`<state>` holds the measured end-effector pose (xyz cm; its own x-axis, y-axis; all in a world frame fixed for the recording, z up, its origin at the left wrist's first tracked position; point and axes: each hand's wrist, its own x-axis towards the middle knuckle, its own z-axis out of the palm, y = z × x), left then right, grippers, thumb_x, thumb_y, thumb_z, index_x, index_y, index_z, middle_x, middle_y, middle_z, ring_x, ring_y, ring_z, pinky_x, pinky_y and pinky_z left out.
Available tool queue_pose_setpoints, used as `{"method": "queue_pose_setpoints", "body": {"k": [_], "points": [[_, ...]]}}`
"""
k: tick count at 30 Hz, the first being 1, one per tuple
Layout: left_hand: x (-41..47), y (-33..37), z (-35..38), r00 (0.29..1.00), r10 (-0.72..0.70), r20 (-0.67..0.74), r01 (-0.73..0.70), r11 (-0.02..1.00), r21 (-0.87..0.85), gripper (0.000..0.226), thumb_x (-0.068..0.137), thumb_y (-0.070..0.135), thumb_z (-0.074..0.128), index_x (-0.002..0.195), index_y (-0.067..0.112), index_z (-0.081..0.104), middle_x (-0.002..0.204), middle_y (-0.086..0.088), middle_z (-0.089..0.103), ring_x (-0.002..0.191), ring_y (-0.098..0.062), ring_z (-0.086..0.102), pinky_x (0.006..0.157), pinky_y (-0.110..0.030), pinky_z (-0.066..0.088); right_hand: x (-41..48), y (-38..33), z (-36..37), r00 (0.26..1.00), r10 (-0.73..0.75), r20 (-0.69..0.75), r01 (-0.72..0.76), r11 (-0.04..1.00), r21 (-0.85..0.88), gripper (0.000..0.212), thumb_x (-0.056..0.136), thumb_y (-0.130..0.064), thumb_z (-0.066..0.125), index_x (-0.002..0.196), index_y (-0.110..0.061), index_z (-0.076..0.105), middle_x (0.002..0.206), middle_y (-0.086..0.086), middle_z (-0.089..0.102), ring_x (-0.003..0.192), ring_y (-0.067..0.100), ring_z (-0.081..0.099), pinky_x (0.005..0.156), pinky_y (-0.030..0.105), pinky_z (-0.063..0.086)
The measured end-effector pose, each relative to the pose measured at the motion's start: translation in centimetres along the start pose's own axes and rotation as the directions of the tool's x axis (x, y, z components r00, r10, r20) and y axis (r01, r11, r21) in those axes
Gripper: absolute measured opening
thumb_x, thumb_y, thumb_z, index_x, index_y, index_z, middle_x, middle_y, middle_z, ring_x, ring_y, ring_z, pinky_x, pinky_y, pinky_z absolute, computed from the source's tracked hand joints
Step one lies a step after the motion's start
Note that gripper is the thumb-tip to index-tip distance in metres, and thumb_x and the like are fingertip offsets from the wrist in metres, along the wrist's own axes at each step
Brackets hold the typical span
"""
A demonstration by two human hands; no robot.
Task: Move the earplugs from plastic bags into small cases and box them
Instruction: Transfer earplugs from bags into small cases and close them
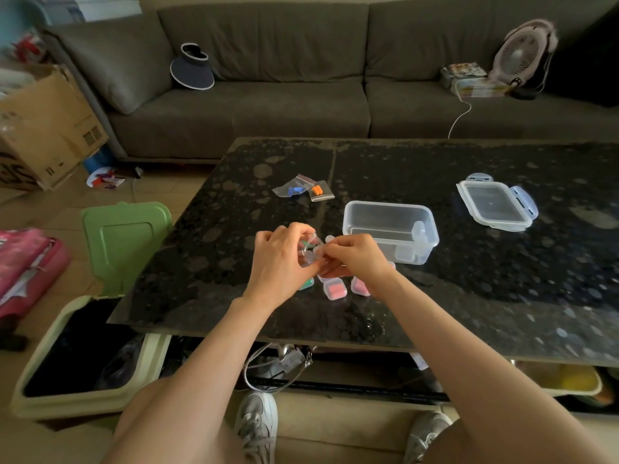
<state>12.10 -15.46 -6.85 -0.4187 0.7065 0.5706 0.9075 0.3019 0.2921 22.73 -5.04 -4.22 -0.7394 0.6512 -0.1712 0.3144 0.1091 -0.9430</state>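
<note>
My left hand point(279, 259) and my right hand point(356, 257) meet above the dark table point(469, 296), both pinching a small clear plastic bag point(310, 249) with something green inside. Below the hands lie small clear cases: one with pink earplugs point(333, 291), another pink one point(360, 286), and a green one point(306, 283) partly hidden by my left hand. Two more bags lie farther back, one with blue earplugs point(294, 189), one with orange earplugs point(318, 190). The clear plastic box point(390, 229) stands right of my hands, holding clear cases.
The box's lid point(495, 205) lies at the right of the table. A bin with an open green lid point(124, 242) stands left of the table. A sofa point(268, 95) runs along the back, and a cardboard box point(43, 128) sits at the far left.
</note>
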Motion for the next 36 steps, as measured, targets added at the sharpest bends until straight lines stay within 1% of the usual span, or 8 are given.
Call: {"method": "queue_pose_setpoints", "body": {"k": [3,8,15,18,22,26,30,36], "points": [[0.2,-0.4,-0.2,0.999,0.039,-0.031,-0.038,0.998,0.045,0.048,0.069,0.037,0.081,0.107,0.015,0.062,0.099,-0.002,0.069,0.088,-0.021,0.064,0.083,-0.042,0.041,0.1,0.0,0.0,0.999,0.049,0.024,-0.051,0.991,0.122,0.017,0.093,-0.012,0.058,0.089,0.0,0.069,0.083,0.016,0.072,0.077,0.025,0.073,0.078,0.037,0.06],[0.4,-0.6,-0.3,0.994,0.014,0.109,-0.013,1.0,-0.013,0.064,0.071,0.034,0.081,0.126,0.015,0.056,0.115,-0.005,0.062,0.105,-0.023,0.058,0.091,-0.041,0.044,0.0,0.1,-0.2,0.994,0.069,0.089,-0.087,0.973,0.216,0.013,0.092,-0.013,0.059,0.092,-0.002,0.067,0.09,0.016,0.072,0.081,0.026,0.072,0.079,0.037,0.06],[0.3,-0.5,-0.6,0.987,-0.071,0.144,0.075,0.997,-0.018,0.063,0.075,0.035,0.077,0.129,0.014,0.053,0.124,-0.004,0.059,0.114,-0.021,0.053,0.091,-0.033,0.044,0.3,0.2,1.3,0.93,-0.297,-0.216,0.237,0.935,-0.264,0.017,0.087,-0.033,0.066,0.095,-0.018,0.065,0.089,-0.006,0.061,0.077,0.009,0.058,0.066,0.016,0.049],[0.2,-0.2,-0.6,0.978,-0.096,0.183,0.099,0.995,-0.005,0.065,0.077,0.039,0.074,0.133,0.016,0.051,0.13,-0.002,0.056,0.119,-0.019,0.05,0.097,-0.03,0.04,0.2,0.4,1.8,0.892,-0.388,-0.234,0.3,0.893,-0.335,0.02,0.084,-0.041,0.069,0.087,-0.022,0.063,0.088,-0.005,0.063,0.074,0.009,0.058,0.064,0.016,0.047],[0.1,0.1,-0.5,0.972,-0.104,0.211,0.108,0.994,-0.009,0.066,0.077,0.038,0.074,0.134,0.018,0.049,0.132,0.001,0.054,0.121,-0.016,0.048,0.099,-0.028,0.038,0.4,0.4,1.9,0.924,-0.284,-0.257,0.214,0.939,-0.269,0.024,0.083,-0.034,0.072,0.096,-0.018,0.059,0.088,-0.005,0.063,0.077,0.008,0.06,0.066,0.013,0.049],[0.0,0.0,-0.6,0.972,-0.106,0.208,0.114,0.993,-0.026,0.065,0.076,0.039,0.074,0.132,0.017,0.05,0.128,-0.001,0.056,0.117,-0.017,0.05,0.096,-0.029,0.04,0.7,0.1,1.1,0.97,-0.105,-0.219,0.077,0.988,-0.133,0.021,0.084,-0.029,0.072,0.097,-0.013,0.067,0.093,0.003,0.068,0.082,0.013,0.064,0.073,0.024,0.055],[-0.1,0.1,-0.5,0.971,-0.104,0.214,0.116,0.992,-0.041,0.062,0.077,0.038,0.073,0.131,0.017,0.052,0.129,-0.001,0.056,0.118,-0.018,0.05,0.097,-0.03,0.04,0.5,0.0,1.1,0.983,-0.078,-0.168,0.049,0.984,-0.173,0.023,0.086,-0.032,0.069,0.093,-0.011,0.072,0.083,-0.001,0.065,0.069,0.012,0.058,0.061,0.014,0.046],[-0.1,-0.3,-0.7,0.975,-0.117,0.189,0.136,0.986,-0.092,0.05,0.08,0.032,0.072,0.124,0.016,0.057,0.121,-0.002,0.062,0.112,-0.018,0.056,0.094,-0.032,0.045,0.8,-0.1,0.8,0.995,0.005,-0.1,-0.012,0.997,-0.073,0.022,0.091,-0.029,0.062,0.094,-0.008,0.069,0.08,0.002,0.062,0.072,0.014,0.057,0.062,0.017,0.046]]}}
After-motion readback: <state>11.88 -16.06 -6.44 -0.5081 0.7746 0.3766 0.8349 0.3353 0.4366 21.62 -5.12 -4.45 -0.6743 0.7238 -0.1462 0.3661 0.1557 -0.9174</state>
